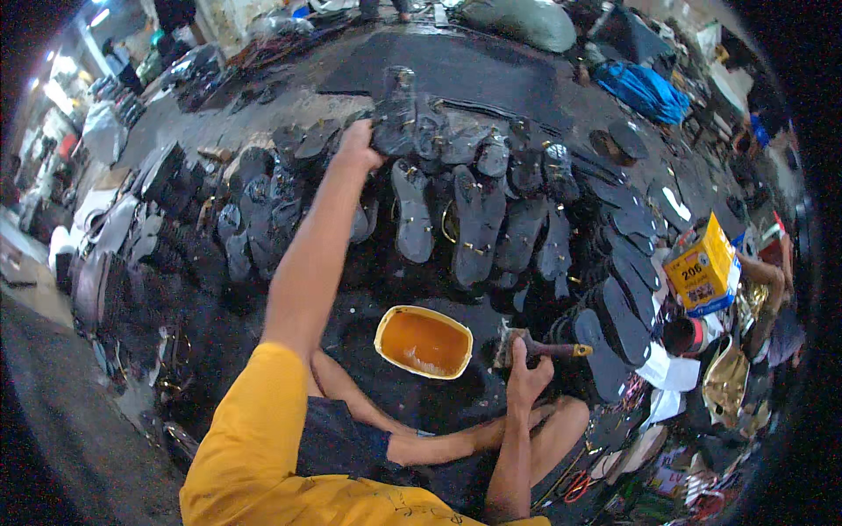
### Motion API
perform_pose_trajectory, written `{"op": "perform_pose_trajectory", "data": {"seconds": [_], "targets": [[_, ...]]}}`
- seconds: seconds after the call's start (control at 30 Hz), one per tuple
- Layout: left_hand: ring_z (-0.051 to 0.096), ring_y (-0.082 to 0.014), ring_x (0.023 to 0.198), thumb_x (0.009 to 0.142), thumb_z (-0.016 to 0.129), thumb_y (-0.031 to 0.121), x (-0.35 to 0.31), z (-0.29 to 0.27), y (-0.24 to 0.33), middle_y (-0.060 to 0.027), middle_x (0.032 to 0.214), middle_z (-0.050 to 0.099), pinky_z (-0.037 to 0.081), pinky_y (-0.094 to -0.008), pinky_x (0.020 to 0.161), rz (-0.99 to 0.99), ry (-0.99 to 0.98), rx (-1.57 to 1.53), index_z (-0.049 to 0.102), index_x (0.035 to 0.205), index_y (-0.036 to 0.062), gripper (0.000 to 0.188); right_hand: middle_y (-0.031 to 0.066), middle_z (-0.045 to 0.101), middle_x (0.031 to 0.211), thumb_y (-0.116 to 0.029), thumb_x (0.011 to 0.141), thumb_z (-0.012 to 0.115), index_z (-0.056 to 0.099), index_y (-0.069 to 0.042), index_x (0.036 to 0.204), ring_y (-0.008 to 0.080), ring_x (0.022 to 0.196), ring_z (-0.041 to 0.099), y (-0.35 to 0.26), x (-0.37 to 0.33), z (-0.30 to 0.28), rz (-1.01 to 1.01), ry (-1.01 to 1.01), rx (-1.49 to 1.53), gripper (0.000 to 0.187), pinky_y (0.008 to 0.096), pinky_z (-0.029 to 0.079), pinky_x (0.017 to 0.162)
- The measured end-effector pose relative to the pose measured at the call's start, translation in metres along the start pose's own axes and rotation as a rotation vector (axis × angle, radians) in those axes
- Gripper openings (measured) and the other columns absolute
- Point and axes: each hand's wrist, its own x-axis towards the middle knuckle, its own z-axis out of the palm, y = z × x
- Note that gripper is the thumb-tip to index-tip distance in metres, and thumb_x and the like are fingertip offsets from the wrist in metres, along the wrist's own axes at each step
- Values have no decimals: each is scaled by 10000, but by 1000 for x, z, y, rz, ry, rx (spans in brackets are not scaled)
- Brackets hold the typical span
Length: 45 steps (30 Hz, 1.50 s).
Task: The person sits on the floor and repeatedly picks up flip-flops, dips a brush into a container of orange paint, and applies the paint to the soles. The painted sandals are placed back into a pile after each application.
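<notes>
My left arm reaches far forward, and my left hand (360, 145) grips the edge of a dark sandal sole (397, 116) with a wet sheen. Some of its fingers are hidden by the sole. In my right hand (529, 375), near my bent knee, is a wide paintbrush (553, 348); its bristles point left and its handle right. Between my hands stands a cream-rimmed tub (379, 344) of amber liquid. Beyond it lie several dark soles, among them a sole (479, 226) with small gold-coloured fittings.
Overlapping dark soles (627, 263) curve along my right, and stacks of soles (162, 241) stand at the left. A yellow and blue carton (702, 267) sits right, near another person's arm (766, 279). A blue bundle (645, 90) and a pale sack (517, 22) lie farther back.
</notes>
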Motion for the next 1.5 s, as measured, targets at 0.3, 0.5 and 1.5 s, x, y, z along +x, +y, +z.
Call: {"op": "perform_pose_trajectory", "data": {"seconds": [0.3, 0.5, 1.5], "targets": [[627, -238, 1246, 1009, 620, 165, -303, -10, -57, -155, 1343, 658, 478, -374, 1087, 243, 403, 6, 539, 1403, -15, 440, 187, 700, 1109, -520, 992, 663, 668, 100, 1107, 257, 923, 595, 37, 10, -8, 281, -9, 123, 630, 403, 490, 890], [411, -373, 1406, 822, 693, 43, -650, -219, -177, -188, 1457, 513, 263, -483, 1211, -238, 1155, 1101, 493, 1440, 22, 649, 342, 594, 1356, -569, 1025, 548, 618, 150, 1296, 422, 1205, 595, 23, 4, -13, 82, 128, -315, 772, 486, 425, 1083], [590, -192, 923, 859, 748, 94, -660, -210, -144, -66, 1042, 602, 522, -338, 820, -556, 926, -125, 579, 1206, -20, 403, 168, 734, 965, -257, 957, 722, 695, 4, 1097, 298, 852, 696, -36, -25, 7, -287, -212, -253, 298, 397, 543, 817]]}}
